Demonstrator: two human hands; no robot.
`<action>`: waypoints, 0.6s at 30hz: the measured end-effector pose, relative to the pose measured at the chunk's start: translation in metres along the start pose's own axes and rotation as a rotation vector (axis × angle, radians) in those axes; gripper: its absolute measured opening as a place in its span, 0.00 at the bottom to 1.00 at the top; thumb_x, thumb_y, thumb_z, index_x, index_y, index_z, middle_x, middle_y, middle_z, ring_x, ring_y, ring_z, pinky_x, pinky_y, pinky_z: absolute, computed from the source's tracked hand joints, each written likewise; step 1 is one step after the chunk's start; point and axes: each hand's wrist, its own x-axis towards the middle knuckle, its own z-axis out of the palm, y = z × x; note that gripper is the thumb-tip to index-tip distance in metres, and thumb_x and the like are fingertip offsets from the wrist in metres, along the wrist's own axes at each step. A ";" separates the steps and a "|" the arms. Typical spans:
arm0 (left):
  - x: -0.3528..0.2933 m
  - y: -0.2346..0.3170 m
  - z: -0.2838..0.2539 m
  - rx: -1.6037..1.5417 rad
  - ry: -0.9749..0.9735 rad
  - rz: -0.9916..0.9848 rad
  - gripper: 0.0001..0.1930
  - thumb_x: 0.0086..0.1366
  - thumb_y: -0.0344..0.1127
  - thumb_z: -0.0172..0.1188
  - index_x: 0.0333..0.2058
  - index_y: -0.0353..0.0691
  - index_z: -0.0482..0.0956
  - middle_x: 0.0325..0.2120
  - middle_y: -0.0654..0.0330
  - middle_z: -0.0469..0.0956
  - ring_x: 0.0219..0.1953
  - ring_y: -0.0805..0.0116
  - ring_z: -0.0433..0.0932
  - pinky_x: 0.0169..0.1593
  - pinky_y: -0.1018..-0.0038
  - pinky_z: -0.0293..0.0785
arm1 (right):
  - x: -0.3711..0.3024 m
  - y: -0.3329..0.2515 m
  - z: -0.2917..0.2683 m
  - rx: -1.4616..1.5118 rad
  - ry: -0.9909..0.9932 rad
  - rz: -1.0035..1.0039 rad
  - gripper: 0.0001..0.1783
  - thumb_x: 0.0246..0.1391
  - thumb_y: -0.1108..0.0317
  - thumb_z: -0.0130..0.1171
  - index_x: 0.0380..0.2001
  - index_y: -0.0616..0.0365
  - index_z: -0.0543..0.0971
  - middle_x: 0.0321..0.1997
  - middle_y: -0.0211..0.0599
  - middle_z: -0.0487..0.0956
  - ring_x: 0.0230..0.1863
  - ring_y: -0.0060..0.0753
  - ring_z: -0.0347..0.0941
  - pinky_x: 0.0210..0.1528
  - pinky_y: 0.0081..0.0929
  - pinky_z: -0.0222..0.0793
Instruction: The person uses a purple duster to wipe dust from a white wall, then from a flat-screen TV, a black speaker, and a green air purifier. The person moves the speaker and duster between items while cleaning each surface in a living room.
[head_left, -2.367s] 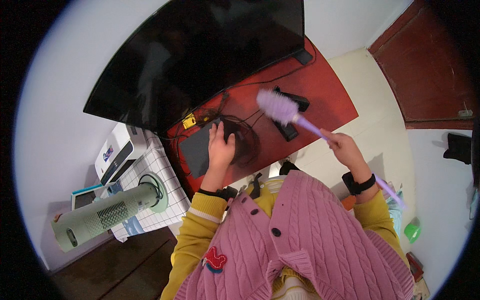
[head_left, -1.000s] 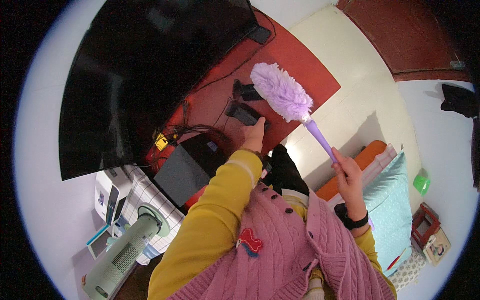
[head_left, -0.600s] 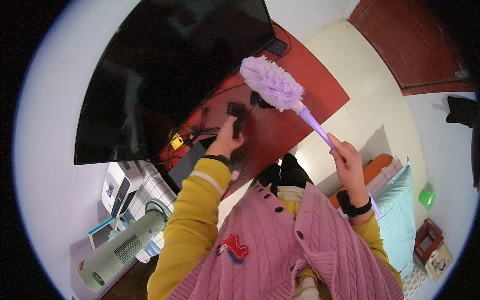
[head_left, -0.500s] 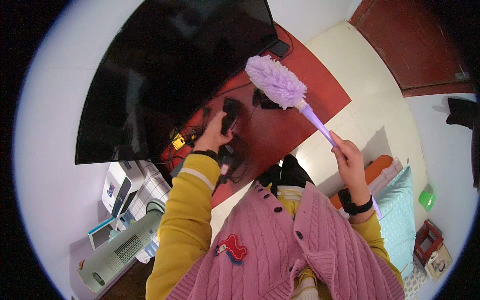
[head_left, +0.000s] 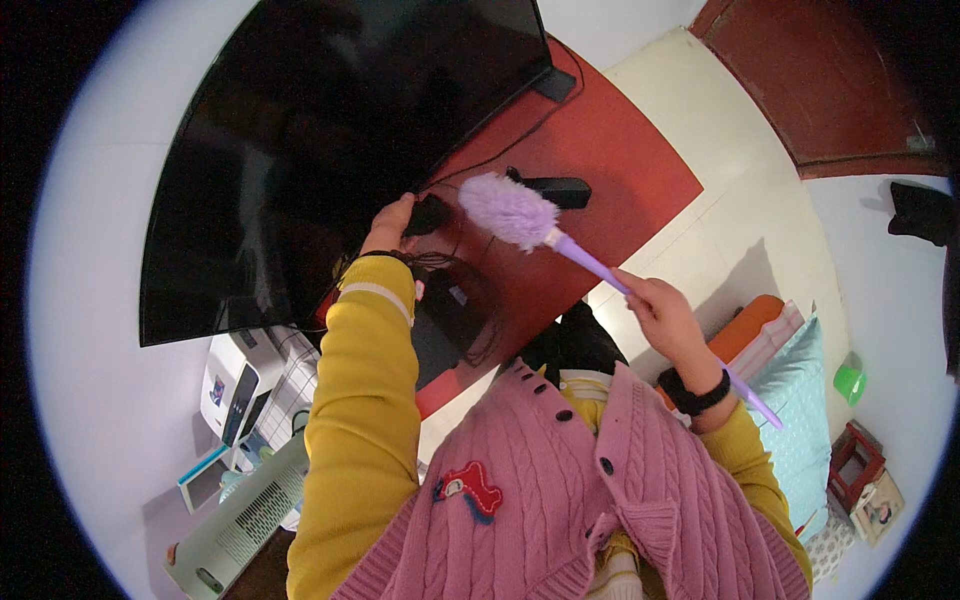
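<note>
My right hand (head_left: pixel 662 315) is wrapped round the handle of a fluffy purple duster (head_left: pixel 508 212). Its head hovers over or touches the red tabletop (head_left: pixel 640 130); which of the two I cannot tell. On the left, my left hand (head_left: pixel 390 222) reaches to the lower edge of a large black television (head_left: pixel 320 130), closed on a small black object (head_left: pixel 430 215) whose kind is unclear. Just beyond the duster head lies a black oblong device (head_left: pixel 562 192). Tangled black cables (head_left: pixel 440 262) and a flat dark box (head_left: pixel 450 320) lie near my left wrist.
A black television foot (head_left: pixel 555 85) stands at the far side of the table. To the left are a white boxy appliance (head_left: pixel 235 385) and a grey-green heater-like unit (head_left: pixel 240 520). An orange-edged seat (head_left: pixel 745 335) and a pale blue cushion (head_left: pixel 795 400) sit at right.
The duster has swung left and nearer across the tabletop, with my right hand following. My left hand has moved left toward the television with the black object, and my sleeve now covers the yellow item.
</note>
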 end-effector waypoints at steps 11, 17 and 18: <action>-0.010 -0.012 -0.002 -0.299 0.006 0.100 0.37 0.67 0.54 0.63 0.66 0.40 0.60 0.49 0.52 0.75 0.39 0.60 0.80 0.34 0.63 0.82 | 0.067 -0.012 0.063 0.239 -0.045 -0.039 0.23 0.61 0.70 0.56 0.60 0.49 0.76 0.37 0.52 0.81 0.40 0.54 0.78 0.43 0.45 0.74; -0.005 -0.029 -0.008 -0.451 -0.013 0.161 0.28 0.69 0.38 0.63 0.64 0.42 0.64 0.49 0.53 0.76 0.44 0.57 0.80 0.40 0.60 0.83 | 0.083 -0.012 0.086 -0.157 -0.202 0.040 0.24 0.64 0.72 0.53 0.63 0.47 0.75 0.32 0.46 0.79 0.35 0.45 0.78 0.40 0.38 0.74; -0.003 -0.031 -0.007 -0.430 0.002 0.167 0.27 0.70 0.36 0.62 0.64 0.42 0.65 0.49 0.53 0.76 0.44 0.56 0.81 0.40 0.60 0.84 | 0.085 -0.011 0.089 -0.412 -0.177 0.013 0.25 0.64 0.73 0.52 0.63 0.46 0.74 0.29 0.44 0.78 0.33 0.40 0.77 0.39 0.34 0.74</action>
